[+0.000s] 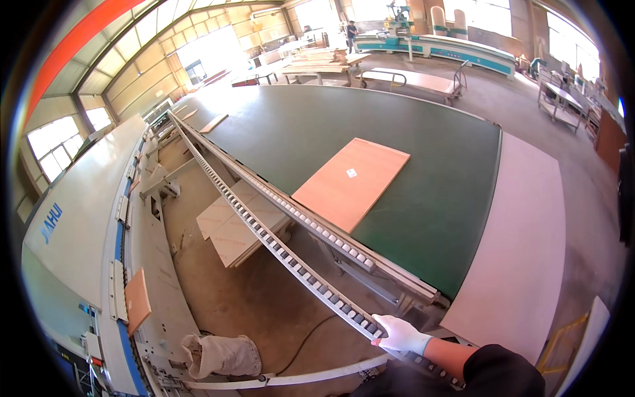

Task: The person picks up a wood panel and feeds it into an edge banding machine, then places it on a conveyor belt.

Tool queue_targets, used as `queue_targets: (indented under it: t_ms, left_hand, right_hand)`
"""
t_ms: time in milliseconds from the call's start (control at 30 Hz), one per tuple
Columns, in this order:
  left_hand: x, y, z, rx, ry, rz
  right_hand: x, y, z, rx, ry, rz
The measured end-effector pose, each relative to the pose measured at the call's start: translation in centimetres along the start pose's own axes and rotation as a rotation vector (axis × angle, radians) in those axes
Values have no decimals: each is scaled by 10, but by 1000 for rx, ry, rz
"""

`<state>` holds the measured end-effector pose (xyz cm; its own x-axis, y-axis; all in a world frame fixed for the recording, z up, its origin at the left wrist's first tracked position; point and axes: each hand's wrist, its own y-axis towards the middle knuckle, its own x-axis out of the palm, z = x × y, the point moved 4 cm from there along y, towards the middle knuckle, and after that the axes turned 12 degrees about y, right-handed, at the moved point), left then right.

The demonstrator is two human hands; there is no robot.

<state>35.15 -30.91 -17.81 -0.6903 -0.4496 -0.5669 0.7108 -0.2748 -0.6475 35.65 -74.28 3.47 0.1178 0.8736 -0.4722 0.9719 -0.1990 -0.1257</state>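
Note:
My right hand (pixel 401 334), in a white glove, is closed around a long roller rail (pixel 264 233) near its close end. The rail is a narrow metal strip set with a row of small rollers, and it runs away to the far left. Its part under my palm is hidden. Past it lies a wide dark green conveyor belt (pixel 436 195), edged by a second row of rollers (pixel 331 239). A flat orange-brown panel (pixel 354 185) with a small white label rests on the belt. My left hand does not show.
On the left stands a long pale machine (pixel 86 218), with a small brown panel (pixel 137 301) at its edge. A stack of boards (pixel 235 231) sits below the rail. A white sack (pixel 225 356) stands on the floor. Far back, a person (pixel 351 36) is beside a teal-and-white machine (pixel 436 49).

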Motion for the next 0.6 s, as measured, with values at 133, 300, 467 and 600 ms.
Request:
queue_targets:
  t_ms: [133,300,467,600]
  left_hand:
    - [0,12,36,113,13,10]
    - [-16,11,63,296,67,73]
    - [-22,-1,62,27,-70,-97]
    - [-25,-20,53,-55,-112,-139]
  right_hand:
    - [0,-1,8,5,44,-3]
    - [-1,0,7,-19,62,-4]
    - [-2,-2,28,-47,125,80]
    - [-35,-13,65,45,456,412]
